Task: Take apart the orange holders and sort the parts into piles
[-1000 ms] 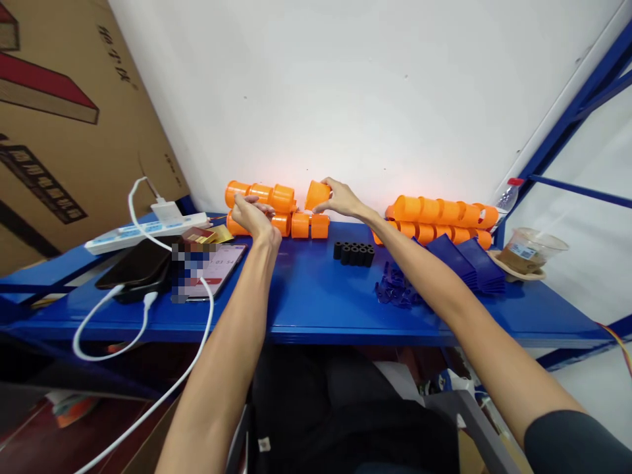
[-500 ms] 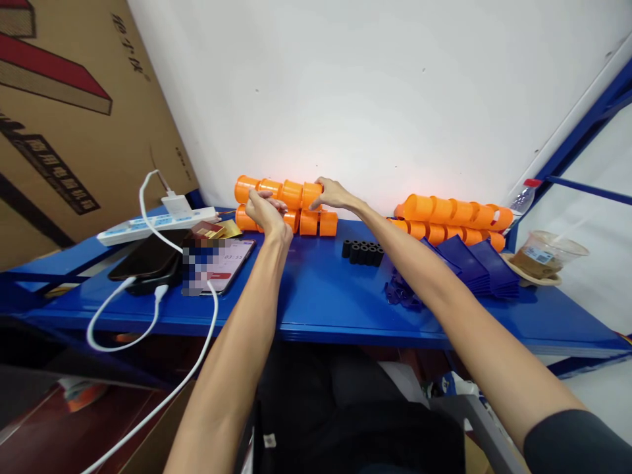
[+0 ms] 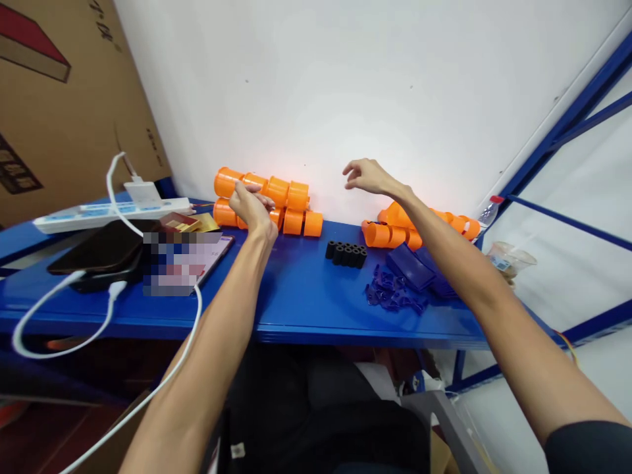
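My left hand (image 3: 253, 207) is in front of two stacked rows of orange plastic cups (image 3: 297, 196) at the back left of the table. Its fingers are loosely curled but apart, with nothing seen in them; whether they touch the cups I cannot tell. My right hand (image 3: 369, 176) hangs in the air against the white wall, fingers bent and apart, holding nothing. Below it and to the right lies a second stack of orange cups (image 3: 379, 235), partly hidden by my right forearm. A group of short black tubes (image 3: 347, 254) stands between the two stacks.
Blue flat pieces (image 3: 409, 265) and small blue parts (image 3: 392, 289) lie on the blue table (image 3: 296, 299). To the left are a phone (image 3: 217, 260), a dark device (image 3: 101, 247), a power strip (image 3: 111, 214) and a white cable (image 3: 168, 382). A plastic drink cup (image 3: 513, 260) stands far right.
My right hand has left the left stack of cups and moved right through the air, empty. My left hand stays by that stack. The whole view has shifted.
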### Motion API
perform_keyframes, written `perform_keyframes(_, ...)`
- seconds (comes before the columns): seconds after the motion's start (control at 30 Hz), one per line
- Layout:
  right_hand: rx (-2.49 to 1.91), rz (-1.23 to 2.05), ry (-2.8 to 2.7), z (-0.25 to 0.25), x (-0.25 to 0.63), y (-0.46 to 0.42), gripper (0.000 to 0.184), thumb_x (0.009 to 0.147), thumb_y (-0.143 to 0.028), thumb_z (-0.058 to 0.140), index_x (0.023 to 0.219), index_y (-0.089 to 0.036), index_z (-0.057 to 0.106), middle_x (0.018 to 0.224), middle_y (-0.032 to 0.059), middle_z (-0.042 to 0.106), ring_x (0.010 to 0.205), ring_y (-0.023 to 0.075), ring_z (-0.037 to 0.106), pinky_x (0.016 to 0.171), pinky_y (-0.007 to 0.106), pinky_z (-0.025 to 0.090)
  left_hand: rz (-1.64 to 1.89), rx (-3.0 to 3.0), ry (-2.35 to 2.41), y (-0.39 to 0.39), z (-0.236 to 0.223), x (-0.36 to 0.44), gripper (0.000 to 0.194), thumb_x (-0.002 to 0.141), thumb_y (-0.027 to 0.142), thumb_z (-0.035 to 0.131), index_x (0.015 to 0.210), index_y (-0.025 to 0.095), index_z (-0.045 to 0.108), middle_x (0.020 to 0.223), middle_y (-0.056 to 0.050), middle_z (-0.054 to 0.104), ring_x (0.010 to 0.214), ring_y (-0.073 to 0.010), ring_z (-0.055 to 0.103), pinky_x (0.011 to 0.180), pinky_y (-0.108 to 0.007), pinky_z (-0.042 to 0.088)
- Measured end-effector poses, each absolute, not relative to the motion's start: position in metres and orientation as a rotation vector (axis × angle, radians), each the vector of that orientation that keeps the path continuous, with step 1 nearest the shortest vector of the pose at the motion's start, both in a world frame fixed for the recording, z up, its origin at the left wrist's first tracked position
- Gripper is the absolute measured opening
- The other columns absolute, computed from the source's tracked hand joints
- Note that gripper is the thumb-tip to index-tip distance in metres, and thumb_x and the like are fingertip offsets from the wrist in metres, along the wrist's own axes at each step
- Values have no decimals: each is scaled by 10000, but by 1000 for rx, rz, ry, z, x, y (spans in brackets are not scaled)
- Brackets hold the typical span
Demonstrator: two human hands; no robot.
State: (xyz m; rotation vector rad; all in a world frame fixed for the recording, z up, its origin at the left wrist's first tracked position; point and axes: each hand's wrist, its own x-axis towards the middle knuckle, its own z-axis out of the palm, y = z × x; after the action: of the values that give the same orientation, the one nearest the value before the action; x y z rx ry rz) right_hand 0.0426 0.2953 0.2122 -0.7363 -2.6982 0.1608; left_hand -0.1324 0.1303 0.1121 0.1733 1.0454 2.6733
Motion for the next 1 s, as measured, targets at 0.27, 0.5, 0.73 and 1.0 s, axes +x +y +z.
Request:
perform_keyframes(0.27, -976, -438, -3063, 182, 105, 279, 749, 822, -150, 698, 1550, -111, 529, 1428, 224, 665, 1234, 358, 660, 933, 430, 548, 2653, 197, 1022, 128, 114, -127, 393, 1077, 170, 325, 708, 218, 452, 400, 93, 348, 373, -92, 379, 454, -227, 299)
perform_keyframes(0.5, -1199, -454, -3007, 198, 135, 301, 898, 774, -140, 717, 1613, -98, 401, 1506, 258, 570, 1281, 380, 621, 918, 407, 542, 2635, 217, 1017, 129, 111, -128, 412, 1067, 170, 343, 675, 222, 458, 421, 76, 346, 377, -90, 392, 441, -229, 300)
perform_keyframes(0.73, -1229, -460, -2990, 182, 154, 314, 999, 772, -122, 704, 1676, -106, 278, 1465, 246, 609, 1272, 368, 634, 932, 396, 529, 2599, 264, 1039, 129, 107, -127, 395, 1062, 195, 369, 686, 218, 489, 447, 61, 372, 393, -92, 421, 437, -218, 337)
perform_keyframes(1.0, -963, -385, -2867, 195, 156, 305, 966, 743, -201, 741, 1630, -165, 358, 1449, 201, 605, 1266, 374, 601, 1005, 457, 512, 2293, 654, 948, 134, 103, -124, 336, 1017, 244, 513, 686, 194, 540, 441, 70, 389, 381, -83, 437, 401, -181, 332)
